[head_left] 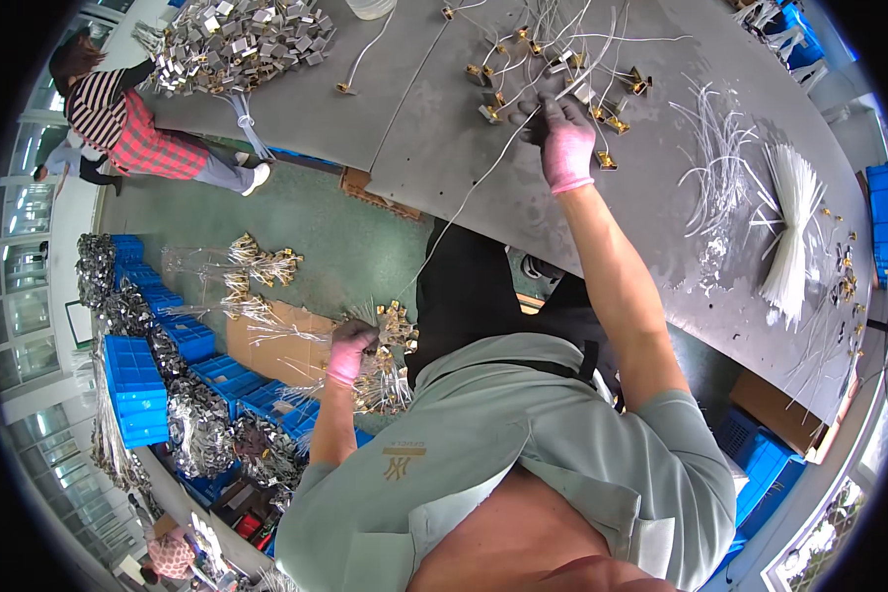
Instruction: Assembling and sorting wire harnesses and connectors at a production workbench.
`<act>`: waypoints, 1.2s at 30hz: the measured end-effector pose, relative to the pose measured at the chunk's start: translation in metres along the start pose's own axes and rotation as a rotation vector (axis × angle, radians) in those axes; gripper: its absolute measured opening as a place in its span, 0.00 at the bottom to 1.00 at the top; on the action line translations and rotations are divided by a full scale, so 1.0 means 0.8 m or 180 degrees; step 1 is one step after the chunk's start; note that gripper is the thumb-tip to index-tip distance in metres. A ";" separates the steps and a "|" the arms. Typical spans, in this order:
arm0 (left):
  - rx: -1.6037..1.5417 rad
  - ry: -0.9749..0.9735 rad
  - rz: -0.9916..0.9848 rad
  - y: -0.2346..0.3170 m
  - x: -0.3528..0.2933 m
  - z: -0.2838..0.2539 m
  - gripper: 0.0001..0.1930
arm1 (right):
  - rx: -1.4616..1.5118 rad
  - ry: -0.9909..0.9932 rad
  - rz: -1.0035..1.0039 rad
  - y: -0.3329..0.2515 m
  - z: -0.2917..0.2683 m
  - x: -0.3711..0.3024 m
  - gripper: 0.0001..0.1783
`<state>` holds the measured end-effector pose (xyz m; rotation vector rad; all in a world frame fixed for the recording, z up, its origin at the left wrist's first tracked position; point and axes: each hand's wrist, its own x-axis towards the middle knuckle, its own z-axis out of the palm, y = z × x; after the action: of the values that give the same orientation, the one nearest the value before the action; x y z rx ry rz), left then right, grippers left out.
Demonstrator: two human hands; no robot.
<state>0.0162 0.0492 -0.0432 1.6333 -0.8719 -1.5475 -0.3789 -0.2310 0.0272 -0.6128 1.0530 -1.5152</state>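
Note:
My right hand [564,138], in a pink glove, reaches across the grey table [434,138] and pinches a white wire [469,192] that runs down off the table's edge. It sits among loose white wires with brass-coloured end pieces [562,64]. My left hand [350,350], also in a pink glove, hangs low at my left side, shut on a bundle of such wired pieces [390,360]. My grey-green shirt and dark trousers fill the lower middle of the view.
A heap of metal clips [242,39] lies at the table's far left. White wire bundles [789,217] lie on the right. Blue crates [138,390] and wire bundles cover the green floor beside cardboard [276,340]. A person in a striped top [133,123] sits at the far left.

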 end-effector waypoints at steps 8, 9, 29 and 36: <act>0.0038 0.0133 -0.0029 0.015 0.007 -0.001 0.06 | 0.0218 0.0083 -0.0250 -0.036 0.000 -0.014 0.14; 0.0133 0.0141 -0.0046 0.017 0.007 -0.001 0.06 | 0.0205 0.0103 -0.0266 -0.039 0.001 -0.016 0.14; -0.0791 0.0368 -0.0032 0.124 0.051 0.147 0.08 | -0.1179 -0.1263 0.0277 -0.085 0.019 -0.080 0.13; -0.0833 0.0777 0.0566 0.131 0.089 0.157 0.08 | -0.0547 -0.1383 0.0364 -0.086 0.034 -0.114 0.11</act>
<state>-0.1054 -0.0717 0.0060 1.4745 -0.6357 -1.2510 -0.3691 -0.1540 0.1148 -0.9376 0.8668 -1.1308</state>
